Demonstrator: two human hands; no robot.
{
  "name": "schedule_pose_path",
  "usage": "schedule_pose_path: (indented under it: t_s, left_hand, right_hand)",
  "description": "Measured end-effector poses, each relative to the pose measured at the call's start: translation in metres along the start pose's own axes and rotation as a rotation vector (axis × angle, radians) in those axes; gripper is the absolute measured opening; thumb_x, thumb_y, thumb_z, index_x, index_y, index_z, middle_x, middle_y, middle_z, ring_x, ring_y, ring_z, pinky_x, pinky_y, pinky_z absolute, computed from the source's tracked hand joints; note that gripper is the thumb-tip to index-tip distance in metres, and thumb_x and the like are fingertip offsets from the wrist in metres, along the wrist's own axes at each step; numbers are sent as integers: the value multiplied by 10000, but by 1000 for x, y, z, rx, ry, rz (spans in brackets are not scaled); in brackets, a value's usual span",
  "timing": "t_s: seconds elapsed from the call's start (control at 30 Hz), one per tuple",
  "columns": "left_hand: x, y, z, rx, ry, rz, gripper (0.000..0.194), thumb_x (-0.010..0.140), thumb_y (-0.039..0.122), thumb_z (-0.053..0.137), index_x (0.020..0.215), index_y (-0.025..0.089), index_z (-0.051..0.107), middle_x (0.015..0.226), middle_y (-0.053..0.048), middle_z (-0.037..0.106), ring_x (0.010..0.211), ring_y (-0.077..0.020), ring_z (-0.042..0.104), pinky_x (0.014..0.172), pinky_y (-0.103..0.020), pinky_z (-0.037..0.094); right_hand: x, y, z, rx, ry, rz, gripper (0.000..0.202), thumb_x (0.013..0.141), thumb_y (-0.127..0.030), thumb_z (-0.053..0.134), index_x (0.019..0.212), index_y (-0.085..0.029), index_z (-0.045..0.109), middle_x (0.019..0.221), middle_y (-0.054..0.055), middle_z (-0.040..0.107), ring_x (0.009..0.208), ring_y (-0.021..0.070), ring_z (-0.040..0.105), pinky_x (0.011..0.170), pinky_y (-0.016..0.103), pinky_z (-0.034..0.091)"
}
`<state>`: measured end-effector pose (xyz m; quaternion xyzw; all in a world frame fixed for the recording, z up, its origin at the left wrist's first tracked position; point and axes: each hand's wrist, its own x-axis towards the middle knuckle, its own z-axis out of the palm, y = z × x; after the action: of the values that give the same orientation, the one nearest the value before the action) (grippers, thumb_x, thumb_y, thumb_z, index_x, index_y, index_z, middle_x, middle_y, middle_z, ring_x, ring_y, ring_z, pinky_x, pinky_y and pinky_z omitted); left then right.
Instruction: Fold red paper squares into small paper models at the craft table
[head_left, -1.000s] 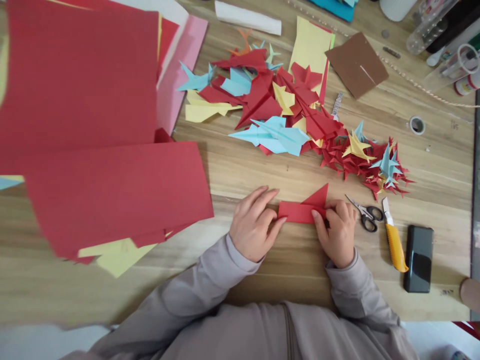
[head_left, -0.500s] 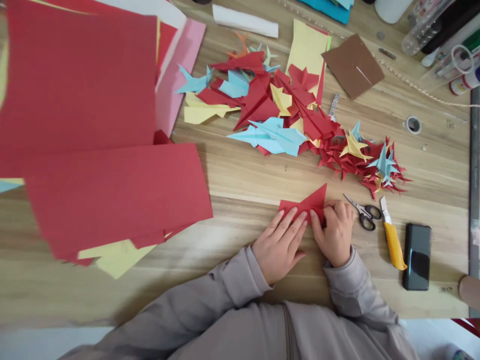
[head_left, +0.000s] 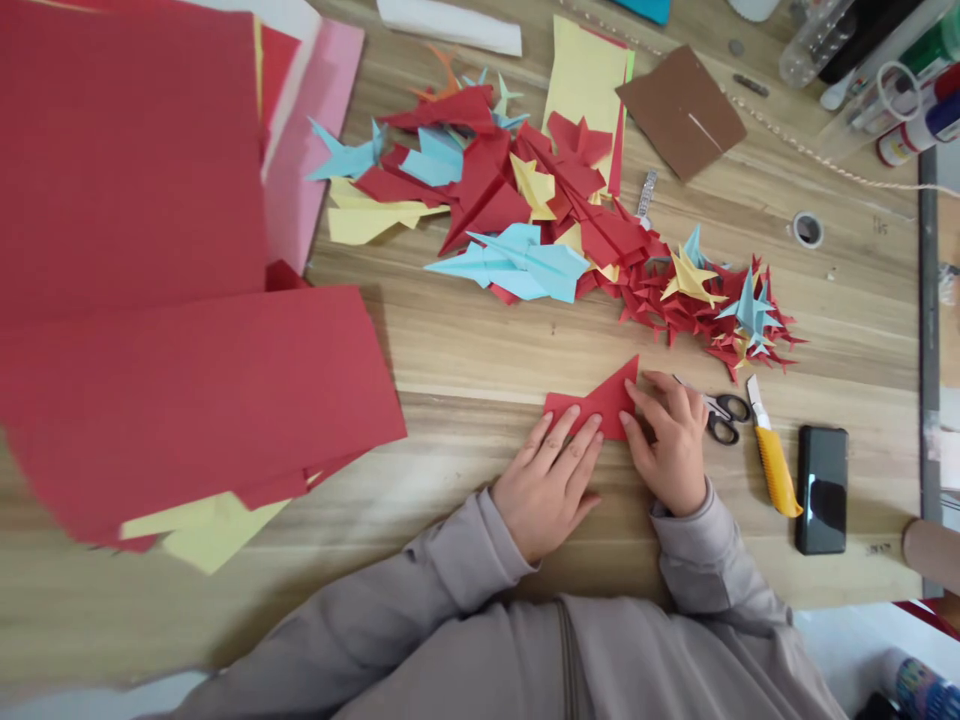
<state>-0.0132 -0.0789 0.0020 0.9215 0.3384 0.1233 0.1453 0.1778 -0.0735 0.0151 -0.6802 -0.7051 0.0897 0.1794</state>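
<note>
A small folded red paper [head_left: 611,398] lies on the wooden table, with a triangular flap pointing up at its right. My left hand [head_left: 547,480] rests flat, its spread fingertips pressing on the paper's lower left part. At the paper's right edge is my right hand [head_left: 670,440], fingers bent and apart, with thumb and index fingertips beside or touching the edge. Just right of that hand lie black-handled scissors [head_left: 726,415], their blades partly hidden by it. A yellow cutter [head_left: 776,465] is further right.
Large red sheets [head_left: 202,380] cover the left side. Folded paper pieces [head_left: 517,200] in red, blue and yellow form a long heap beyond my hands. A black phone [head_left: 822,490] lies at the right, and a brown square [head_left: 682,112] and tape roll [head_left: 808,230] farther back.
The view has shifted, so most things appear further left. My right hand's fingers have opened and come off the paper's surface to its right edge. My left hand still presses the paper.
</note>
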Motion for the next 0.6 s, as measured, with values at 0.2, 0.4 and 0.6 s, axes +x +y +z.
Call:
schedule_pose_path:
  t_s: [0.2,0.4,0.6]
  left_hand:
    - [-1,0,1,9,14,-6,551,870,427,496,1289,71,516,1393,-152,479,1336,-359,351,1091,-518,306]
    - [-1,0,1,0,-2,-6,560,857,434,514,1294,83,519,1405,-154,463,1349,-353,331,1100,-512,285]
    - [0,0,-1,-18,7,-37,563,878,440,469,1338,115,483,1407,-110,473,1341,-314,354,1113,-462,268]
  right_hand:
    - [0,2,1,18,9,24,278,833,-319,579,1101,-275,642,1222,72,547,1011,269,504,878,457,354]
    - [0,1,2,22,22,38,291,825,-321,591,1109,-279,643,1219,68,545,1029,265,508,884,450,357]
    - [0,2,3,34,24,57,294,819,-334,604,1106,-284,645,1212,54,553,1031,250,521,894,434,365]
